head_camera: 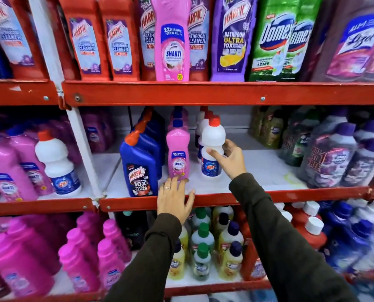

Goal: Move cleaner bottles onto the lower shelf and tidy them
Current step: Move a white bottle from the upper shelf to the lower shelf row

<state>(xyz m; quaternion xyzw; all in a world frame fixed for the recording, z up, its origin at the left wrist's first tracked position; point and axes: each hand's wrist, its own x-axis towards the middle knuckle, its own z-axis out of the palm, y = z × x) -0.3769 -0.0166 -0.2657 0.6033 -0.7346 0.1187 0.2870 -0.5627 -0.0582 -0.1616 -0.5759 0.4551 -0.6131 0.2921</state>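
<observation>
My right hand [227, 159] grips a white Rin bottle with a red cap [212, 147], which stands upright on the middle shelf [258, 171]. More white bottles line up behind it. My left hand [174, 198] lies flat, fingers spread, and its fingertips touch the base of a pink Shakti bottle [177, 152] on the same shelf. A row of pink bottles runs behind that one. To its left stands a blue Harpic bottle [139, 164] with others behind. On the upper shelf a larger pink Shakti bottle [172, 40] stands among red Harpic bottles.
The red shelf lip [203, 200] runs under my hands. Purple and green bottles [330, 153] crowd the right of the middle shelf, with bare white shelf between them and the Rin bottle. The bottom shelf holds small green-capped bottles [202, 243] and pink ones [77, 256].
</observation>
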